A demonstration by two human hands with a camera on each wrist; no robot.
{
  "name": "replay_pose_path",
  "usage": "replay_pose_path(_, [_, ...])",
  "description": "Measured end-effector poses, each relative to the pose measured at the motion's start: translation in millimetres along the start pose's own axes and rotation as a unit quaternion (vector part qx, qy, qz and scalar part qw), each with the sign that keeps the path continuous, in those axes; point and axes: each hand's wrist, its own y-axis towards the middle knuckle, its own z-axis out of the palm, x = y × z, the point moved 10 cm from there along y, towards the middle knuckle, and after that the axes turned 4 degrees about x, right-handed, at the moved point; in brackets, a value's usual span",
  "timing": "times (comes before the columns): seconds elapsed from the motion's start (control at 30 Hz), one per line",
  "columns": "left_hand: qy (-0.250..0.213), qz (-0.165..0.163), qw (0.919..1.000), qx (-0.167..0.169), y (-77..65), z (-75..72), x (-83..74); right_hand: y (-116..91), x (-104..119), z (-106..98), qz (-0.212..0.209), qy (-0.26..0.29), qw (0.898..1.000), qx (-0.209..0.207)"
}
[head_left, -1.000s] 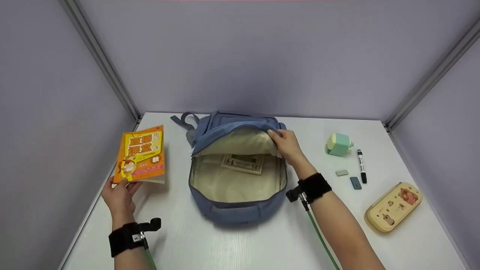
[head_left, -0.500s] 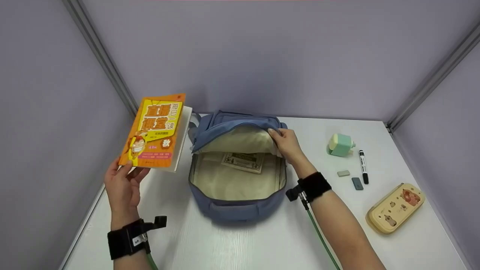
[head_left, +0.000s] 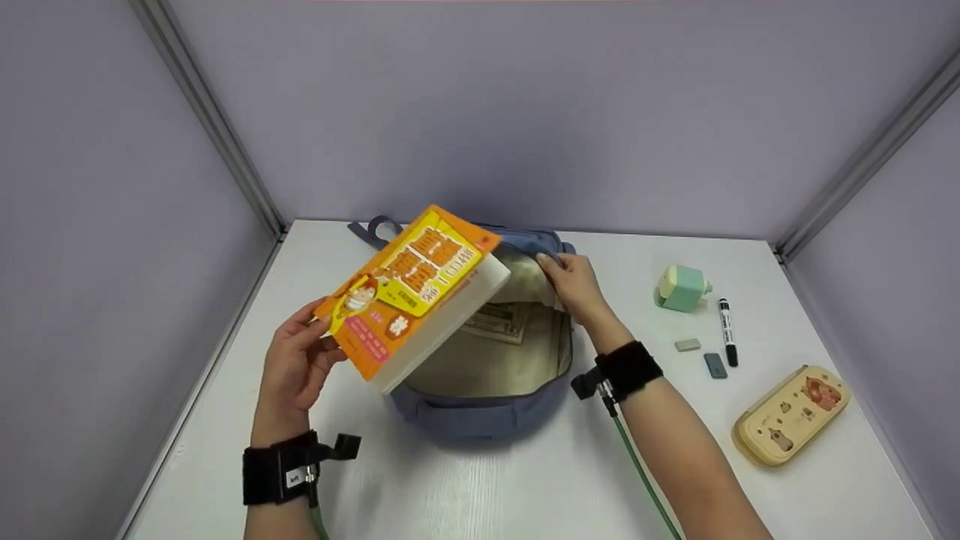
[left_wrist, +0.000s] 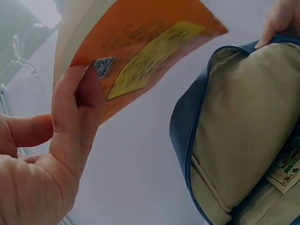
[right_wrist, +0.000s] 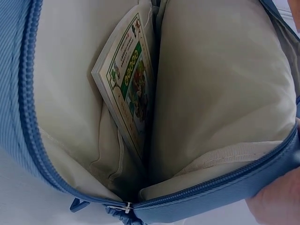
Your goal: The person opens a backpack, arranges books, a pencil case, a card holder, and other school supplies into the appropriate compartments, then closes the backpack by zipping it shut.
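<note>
Orange book [head_left: 409, 296] isn't bagged; left hand [head_left: 298, 358] pinches it, right hand [head_left: 577, 290] grips two-o'clock backpack flap [head_left: 525, 274]; only one booklet [right_wrist: 129, 89] seems packed.

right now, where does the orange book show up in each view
Head: the orange book is just left of centre, in the left hand.
Left wrist: upper left, reaching past the middle.
Right wrist: not in it.
Shared landmark: the booklet inside the bag, at least partly seen in all three.

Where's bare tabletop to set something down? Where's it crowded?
Free: table in front of blue backpack; between right grip and mint gadget. Crowded: around marker, small blocks, pencil case; from the head view, orange book partly hides backpack's opening.
</note>
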Motion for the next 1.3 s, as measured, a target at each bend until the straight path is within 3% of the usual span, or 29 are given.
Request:
replay_pose_path(0.2, [0.047,-0.057,0.9955,0.058,-2.9,11.5,18.2,-0.3,1.0,0.5,-0.001,-0.014,1.0,-0.002])
replay_pose_path(0.43, [0.061,-0.127,0.9801,0.14,-7.2,21.8,46.3,-1.4,3.9,1.0,-0.004,-0.019,1.0,-0.004])
replay_pose_path(0.47, [0.065,-0.134,0.979,0.14,-7.0,21.2,50.5,-1.7,4.1,1.1,-0.006,-0.02,1.0,-0.005])
replay_pose_path(0.77, [0.104,-0.169,0.9783,0.061,0.5,4.0,81.2,-1.9,2.3,1.1,-0.005,-0.025,1.0,-0.007])
replay_pose_path(0.93, [0.14,-0.179,0.9735,0.018,4.5,-6.0,96.5,-2.1,3.3,0.9,-0.007,-0.026,1.0,-0.01])
replay_pose_path(1.07, [0.145,-0.177,0.9731,-0.025,6.8,-15.2,105.6,-2.4,4.0,1.6,-0.009,-0.022,1.0,-0.009])
replay_pose_path(1.3, [0.126,-0.16,0.9767,-0.069,6.5,-21.4,116.0,-3.4,3.5,3.2,-0.002,-0.013,1.0,-0.001])
